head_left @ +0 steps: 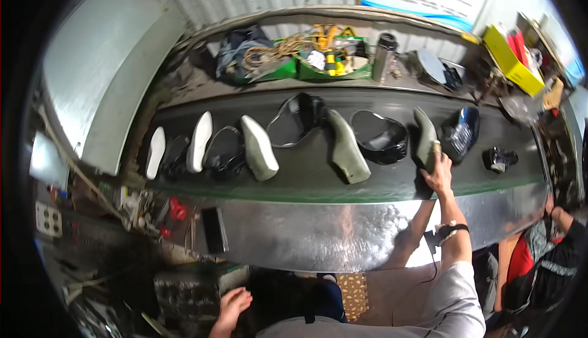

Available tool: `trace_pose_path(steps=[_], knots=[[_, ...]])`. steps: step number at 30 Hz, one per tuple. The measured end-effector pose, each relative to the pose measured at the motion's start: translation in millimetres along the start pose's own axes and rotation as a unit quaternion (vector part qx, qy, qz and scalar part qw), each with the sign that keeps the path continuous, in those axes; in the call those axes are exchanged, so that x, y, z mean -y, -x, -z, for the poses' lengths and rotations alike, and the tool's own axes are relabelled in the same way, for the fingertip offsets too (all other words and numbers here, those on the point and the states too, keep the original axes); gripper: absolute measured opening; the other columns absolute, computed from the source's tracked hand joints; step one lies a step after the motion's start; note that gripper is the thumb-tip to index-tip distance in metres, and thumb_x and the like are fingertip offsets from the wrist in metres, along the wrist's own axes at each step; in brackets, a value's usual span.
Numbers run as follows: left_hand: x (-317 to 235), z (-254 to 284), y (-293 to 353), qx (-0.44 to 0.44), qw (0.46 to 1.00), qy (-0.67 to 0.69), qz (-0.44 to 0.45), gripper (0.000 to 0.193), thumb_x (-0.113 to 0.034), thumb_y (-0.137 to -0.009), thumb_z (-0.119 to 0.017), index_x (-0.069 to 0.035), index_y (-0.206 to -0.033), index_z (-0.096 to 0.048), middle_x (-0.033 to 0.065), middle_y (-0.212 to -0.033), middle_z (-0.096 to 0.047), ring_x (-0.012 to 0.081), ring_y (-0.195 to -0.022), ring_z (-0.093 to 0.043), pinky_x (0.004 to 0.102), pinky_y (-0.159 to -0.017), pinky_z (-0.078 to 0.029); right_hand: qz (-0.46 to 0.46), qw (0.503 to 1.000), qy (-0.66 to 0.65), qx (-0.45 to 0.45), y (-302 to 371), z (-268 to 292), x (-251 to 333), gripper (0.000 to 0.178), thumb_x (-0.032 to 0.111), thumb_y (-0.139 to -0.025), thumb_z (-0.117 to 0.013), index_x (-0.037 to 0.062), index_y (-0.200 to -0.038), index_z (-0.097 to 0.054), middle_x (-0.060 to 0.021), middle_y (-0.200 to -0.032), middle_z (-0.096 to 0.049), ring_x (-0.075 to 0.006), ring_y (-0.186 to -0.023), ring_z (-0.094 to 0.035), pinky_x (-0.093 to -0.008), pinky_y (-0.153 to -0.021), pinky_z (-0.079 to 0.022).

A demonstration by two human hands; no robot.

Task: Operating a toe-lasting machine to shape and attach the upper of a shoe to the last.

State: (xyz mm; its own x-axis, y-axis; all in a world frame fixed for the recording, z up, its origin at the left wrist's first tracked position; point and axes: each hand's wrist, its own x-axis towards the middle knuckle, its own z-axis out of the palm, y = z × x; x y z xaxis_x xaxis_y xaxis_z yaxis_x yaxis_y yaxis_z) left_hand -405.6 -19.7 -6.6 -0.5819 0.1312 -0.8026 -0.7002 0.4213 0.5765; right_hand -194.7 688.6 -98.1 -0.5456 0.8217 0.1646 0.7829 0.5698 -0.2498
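Observation:
My right hand point(438, 174) reaches over the black conveyor belt point(306, 182), its fingers closed on the near end of a grey-green shoe last point(425, 131). A shiny black shoe upper point(461, 133) lies just right of that last. To its left are a black upper point(384, 142) with a wide opening and another grey-green last point(348, 151). Further left, white lasts point(260, 149) alternate with black uppers point(300, 120). My left hand point(234, 304) hangs low, left of my body, with its fingers apart and nothing visible in it.
A metal ledge point(306, 234) runs along the belt's near side, with a dark phone point(214, 230) on it. Behind the belt stand green bins point(334, 71) of rope and tools, and a thermos point(384, 57). Another person's arm point(566, 224) shows at the far right.

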Motion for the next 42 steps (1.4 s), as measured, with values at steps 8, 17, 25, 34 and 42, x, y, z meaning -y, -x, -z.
trace_pose_path(steps=[8, 17, 25, 34, 42], knots=[[-46.1, -63.7, -19.7, 0.190, 0.973, -0.064, -0.114, 0.041, -0.021, -0.097, -0.068, 0.003, -0.129, -0.060, 0.0102, -0.117, -0.068, 0.0179, -0.106, -0.067, 0.0299, -0.093, -0.054, -0.012, 0.995, 0.063, 0.071, 100.7, 82.6, 49.9, 0.108, 0.018, -0.061, -0.074, 0.0216, -0.158, -0.026, -0.0239, -0.112, -0.055, -0.0453, -0.108, -0.051, -0.0536, -0.095, -0.048], [-47.8, -234.5, -28.4, 0.533, 0.827, 0.151, 0.094, 0.093, -0.038, -0.090, -0.074, -0.005, -0.158, -0.019, 0.0162, -0.138, -0.055, 0.0273, -0.130, -0.051, 0.0470, -0.109, -0.041, -0.033, 0.978, -0.145, 0.148, 270.3, 152.7, 243.4, 0.090, 0.034, -0.070, -0.088, -0.0013, -0.143, -0.048, -0.0276, -0.122, -0.061, -0.0407, -0.114, -0.059, -0.0476, -0.094, -0.050], [-57.8, -145.0, -49.9, 0.486, 0.847, 0.125, 0.176, 0.066, -0.014, -0.087, -0.061, -0.005, -0.149, -0.040, 0.0207, -0.136, -0.058, 0.0375, -0.122, -0.058, 0.0543, -0.107, -0.046, -0.287, 0.693, -0.661, -0.017, 354.2, 177.0, 224.2, 0.061, -0.008, -0.086, -0.068, 0.0123, -0.140, -0.047, -0.0079, -0.103, -0.067, -0.0192, -0.091, -0.069, -0.0371, -0.080, -0.060], [-46.3, -180.2, -58.8, 0.145, 0.980, -0.108, -0.086, 0.118, 0.008, -0.072, -0.075, -0.023, -0.162, -0.005, 0.0189, -0.143, -0.047, 0.0288, -0.117, -0.057, 0.0423, -0.093, -0.052, -0.401, 0.232, -0.886, -0.003, 379.7, 47.4, 180.3, 0.026, 0.033, -0.092, -0.071, 0.0247, -0.116, -0.063, 0.0034, -0.111, -0.065, -0.0228, -0.132, -0.042, -0.0651, -0.102, -0.040], [-70.3, -193.0, -43.8, 0.033, 0.921, -0.236, -0.307, 0.099, -0.042, -0.077, -0.084, -0.007, -0.153, -0.030, 0.0285, -0.154, -0.026, 0.0388, -0.144, -0.029, 0.0466, -0.118, -0.029, -0.341, 0.519, -0.784, 0.022, 351.0, 99.3, 219.8, 0.040, 0.035, -0.106, -0.048, 0.0116, -0.138, -0.051, -0.0079, -0.130, -0.062, -0.0251, -0.121, -0.060, -0.0503, -0.105, -0.048]])
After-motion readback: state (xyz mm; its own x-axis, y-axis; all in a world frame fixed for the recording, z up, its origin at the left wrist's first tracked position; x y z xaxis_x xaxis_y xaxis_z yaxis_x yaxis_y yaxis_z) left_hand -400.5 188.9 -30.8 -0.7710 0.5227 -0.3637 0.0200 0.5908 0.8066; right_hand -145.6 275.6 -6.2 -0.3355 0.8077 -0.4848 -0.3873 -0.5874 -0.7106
